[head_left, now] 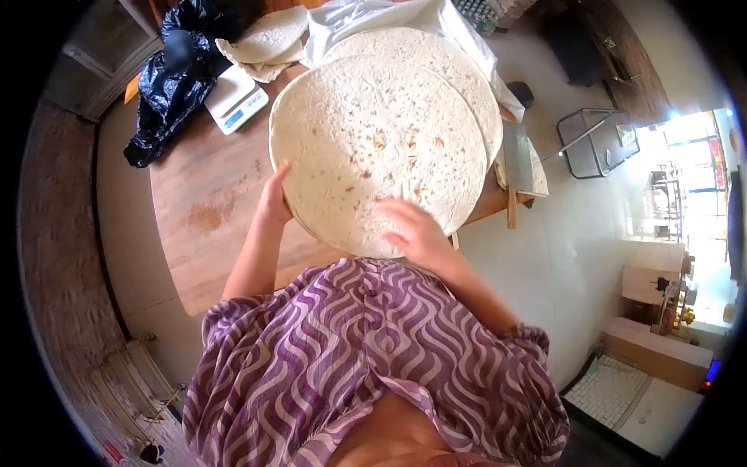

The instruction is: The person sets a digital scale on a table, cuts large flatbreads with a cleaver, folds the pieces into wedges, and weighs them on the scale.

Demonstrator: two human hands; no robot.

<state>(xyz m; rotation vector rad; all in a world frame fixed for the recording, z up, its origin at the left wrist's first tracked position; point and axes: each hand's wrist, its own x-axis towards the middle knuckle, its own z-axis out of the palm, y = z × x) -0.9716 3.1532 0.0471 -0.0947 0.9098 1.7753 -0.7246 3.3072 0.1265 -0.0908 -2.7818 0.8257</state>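
Large round flatbreads (373, 148), pale with brown toasted spots, lie in a stack right in front of me. At the stack's left edge my left hand (274, 198) grips the flatbread, thumb on the rim and the other fingers hidden underneath. My right hand (416, 233) is over the lower right part of the top flatbread, fingers apart and a little blurred. Whether it touches the surface I cannot tell. Another flatbread (475, 86) shows behind, shifted to the upper right. White cloth (459, 31) lies under and behind the stack.
On the wooden table (210, 226) are a white digital scale (236, 100), a black plastic bag (175, 86) and folded flatbread pieces (268, 43). A broad-bladed knife (517, 156) with a wooden handle rests at the right edge on more flatbread (537, 175). A metal-framed stand (595, 140) is farther right.
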